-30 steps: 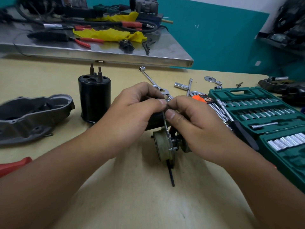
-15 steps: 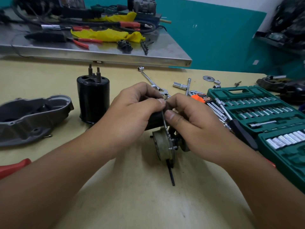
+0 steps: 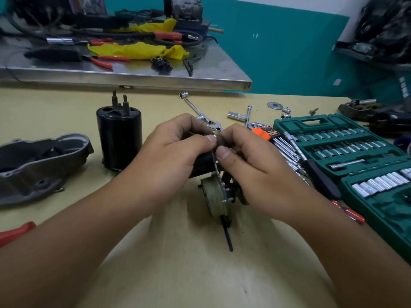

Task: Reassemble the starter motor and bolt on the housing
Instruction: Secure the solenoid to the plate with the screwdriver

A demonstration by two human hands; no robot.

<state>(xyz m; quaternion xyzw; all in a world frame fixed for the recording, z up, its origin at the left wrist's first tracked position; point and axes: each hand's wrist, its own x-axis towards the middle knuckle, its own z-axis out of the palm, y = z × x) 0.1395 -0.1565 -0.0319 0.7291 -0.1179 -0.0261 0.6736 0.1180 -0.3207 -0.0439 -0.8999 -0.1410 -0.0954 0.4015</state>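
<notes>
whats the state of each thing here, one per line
left hand: grips the motor assembly
right hand: pinches a small silver part at the assembly's top
motor assembly: held on the table, partly assembled
black cylinder: upright, untouched
grey housing: lying apart, not fitted
socket case: open

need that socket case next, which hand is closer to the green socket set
Right. The right hand is at the motor assembly, with the green socket set just beyond it to the right. The left hand sits on the assembly's far side.
</notes>
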